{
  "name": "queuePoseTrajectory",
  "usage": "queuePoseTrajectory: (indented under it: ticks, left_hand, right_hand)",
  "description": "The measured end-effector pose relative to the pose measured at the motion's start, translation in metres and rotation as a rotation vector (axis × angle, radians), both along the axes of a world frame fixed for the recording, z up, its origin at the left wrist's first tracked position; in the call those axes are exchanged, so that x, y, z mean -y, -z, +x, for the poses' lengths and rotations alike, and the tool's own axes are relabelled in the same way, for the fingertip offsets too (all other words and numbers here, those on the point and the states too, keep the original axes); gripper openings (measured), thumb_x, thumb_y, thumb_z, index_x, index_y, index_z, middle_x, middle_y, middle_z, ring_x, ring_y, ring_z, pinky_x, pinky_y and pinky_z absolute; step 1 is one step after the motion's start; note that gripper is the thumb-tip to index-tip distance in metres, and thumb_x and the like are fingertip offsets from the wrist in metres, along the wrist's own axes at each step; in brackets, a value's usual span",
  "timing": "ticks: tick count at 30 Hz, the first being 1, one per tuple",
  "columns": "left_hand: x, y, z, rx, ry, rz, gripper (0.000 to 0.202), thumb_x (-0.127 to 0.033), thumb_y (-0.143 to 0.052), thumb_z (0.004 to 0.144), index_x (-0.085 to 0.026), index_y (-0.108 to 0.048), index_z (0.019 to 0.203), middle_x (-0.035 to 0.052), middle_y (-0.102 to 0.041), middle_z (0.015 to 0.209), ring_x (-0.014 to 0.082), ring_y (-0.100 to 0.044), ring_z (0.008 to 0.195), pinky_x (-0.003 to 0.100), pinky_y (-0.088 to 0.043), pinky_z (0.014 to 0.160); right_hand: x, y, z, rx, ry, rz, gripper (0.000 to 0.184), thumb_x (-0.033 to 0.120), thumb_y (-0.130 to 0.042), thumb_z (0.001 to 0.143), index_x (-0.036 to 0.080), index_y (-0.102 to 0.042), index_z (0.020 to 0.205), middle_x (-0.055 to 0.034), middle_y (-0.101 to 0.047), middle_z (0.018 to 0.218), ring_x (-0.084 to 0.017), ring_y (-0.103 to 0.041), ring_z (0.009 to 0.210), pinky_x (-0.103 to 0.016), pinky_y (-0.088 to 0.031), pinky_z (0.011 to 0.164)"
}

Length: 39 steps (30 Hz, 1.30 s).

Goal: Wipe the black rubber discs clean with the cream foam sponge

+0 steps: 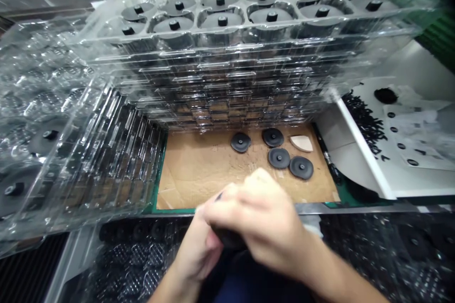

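Left grip [197, 244], right grip [261, 213], one dark part [228, 237] between, four loose discs [279, 157]

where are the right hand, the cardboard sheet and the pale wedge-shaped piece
right hand [265, 215]: head view, on the back of the hand
cardboard sheet [195, 165]: head view, on its bare left part
pale wedge-shaped piece [302, 143]: head view, middle of its upper face

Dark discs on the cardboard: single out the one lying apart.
The leftmost disc; bare cardboard separates it from the other three, which cluster to its right.
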<state>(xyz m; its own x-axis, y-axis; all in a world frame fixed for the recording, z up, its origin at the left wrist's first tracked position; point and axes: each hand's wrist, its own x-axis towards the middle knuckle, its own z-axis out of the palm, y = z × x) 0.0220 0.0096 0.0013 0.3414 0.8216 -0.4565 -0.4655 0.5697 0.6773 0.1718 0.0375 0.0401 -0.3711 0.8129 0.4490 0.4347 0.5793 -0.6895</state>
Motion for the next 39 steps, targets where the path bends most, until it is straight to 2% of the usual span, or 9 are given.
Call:
queuePoseTrajectory:
  ticks: [4,10,13,17,21,24,27,33,39]
  left_hand:
    - [-0.005,0.003,-0.004,0.027,-0.081,-0.058,0.070,-0.048,-0.083,0.047,-0.025,-0.065,0.111,0.0065,-0.068,0.107,0.0259,-0.063,0.098,0.034,-0.047,0.091]
    - [-0.007,0.004,-0.010,0.043,-0.135,-0.107,0.065,-0.046,-0.081,0.051,-0.027,-0.065,0.111,0.0041,-0.066,0.114,0.0228,-0.060,0.107,0.027,-0.047,0.091]
    - [-0.010,0.005,-0.005,0.044,-0.113,-0.104,0.069,-0.046,-0.082,0.050,-0.027,-0.063,0.113,0.0051,-0.066,0.115,0.0239,-0.060,0.106,0.030,-0.047,0.092]
    - [-0.012,0.004,0.002,0.043,-0.122,-0.080,0.070,-0.042,-0.083,0.052,-0.025,-0.062,0.115,0.0061,-0.068,0.111,0.0249,-0.061,0.104,0.033,-0.047,0.093]
    - [-0.012,0.005,0.001,0.059,-0.097,-0.103,0.052,-0.028,-0.077,0.065,-0.025,-0.062,0.115,0.0033,-0.070,0.105,0.0239,-0.062,0.104,0.031,-0.047,0.093]
    - [-0.011,0.006,-0.001,0.062,-0.127,-0.126,0.051,-0.022,-0.083,0.055,-0.027,-0.067,0.104,0.0000,-0.071,0.100,0.0189,-0.065,0.094,0.024,-0.050,0.083]
    - [-0.010,0.001,0.002,0.092,-0.108,-0.126,0.040,-0.033,-0.083,0.055,-0.024,-0.071,0.092,-0.0001,-0.072,0.093,0.0160,-0.065,0.088,0.020,-0.051,0.077]
    - [-0.012,-0.005,-0.003,0.139,-0.016,-0.102,0.058,-0.032,-0.087,0.047,-0.026,-0.070,0.101,0.0023,-0.072,0.101,0.0187,-0.064,0.097,0.023,-0.049,0.088]
    - [-0.010,-0.006,0.001,0.222,0.019,-0.146,0.053,-0.028,-0.084,0.056,-0.024,-0.068,0.107,0.0017,-0.072,0.106,0.0178,-0.064,0.100,0.025,-0.048,0.090]
  right_hand:
    - [-0.007,0.048,0.013,0.056,0.319,-0.268,0.021,0.023,-0.049,0.092,0.021,-0.068,0.101,-0.0023,-0.072,0.091,-0.015,-0.063,0.082,-0.028,-0.041,0.073]
    - [0.026,0.113,0.009,0.080,0.309,-0.371,0.019,0.023,-0.054,0.088,0.018,-0.072,0.086,-0.0032,-0.073,0.075,-0.015,-0.066,0.067,-0.025,-0.048,0.062]
    - [0.028,0.096,0.008,0.024,0.394,-0.399,0.020,0.023,-0.051,0.090,0.017,-0.070,0.092,-0.0051,-0.073,0.084,-0.016,-0.068,0.074,-0.025,-0.051,0.064]
    - [0.019,0.032,0.001,-0.132,0.494,-0.245,0.022,0.023,-0.048,0.092,0.018,-0.062,0.108,-0.0077,-0.070,0.103,-0.017,-0.065,0.089,-0.029,-0.052,0.074]
    - [0.019,-0.005,-0.010,-0.079,0.163,-0.107,0.022,0.015,-0.045,0.091,0.015,-0.063,0.105,-0.0064,-0.072,0.090,-0.017,-0.064,0.079,-0.032,-0.048,0.075]
    - [0.015,-0.007,-0.013,0.027,0.012,-0.258,0.021,0.012,-0.045,0.090,0.014,-0.065,0.096,-0.0047,-0.070,0.085,-0.016,-0.062,0.072,-0.029,-0.045,0.067]
    - [0.010,-0.005,-0.016,0.002,0.131,-0.130,0.023,0.013,-0.043,0.091,0.009,-0.065,0.097,-0.0079,-0.069,0.082,-0.018,-0.059,0.071,-0.031,-0.043,0.066]
    - [0.025,-0.009,0.002,-0.009,-0.014,-0.196,0.019,0.011,-0.046,0.089,0.014,-0.063,0.096,-0.0021,-0.068,0.079,-0.013,-0.057,0.067,-0.026,-0.040,0.067]
    - [0.018,-0.012,0.015,0.210,0.212,-0.019,0.027,0.011,-0.040,0.092,0.015,-0.067,0.095,-0.0027,-0.062,0.068,-0.015,-0.047,0.060,-0.031,-0.033,0.059]
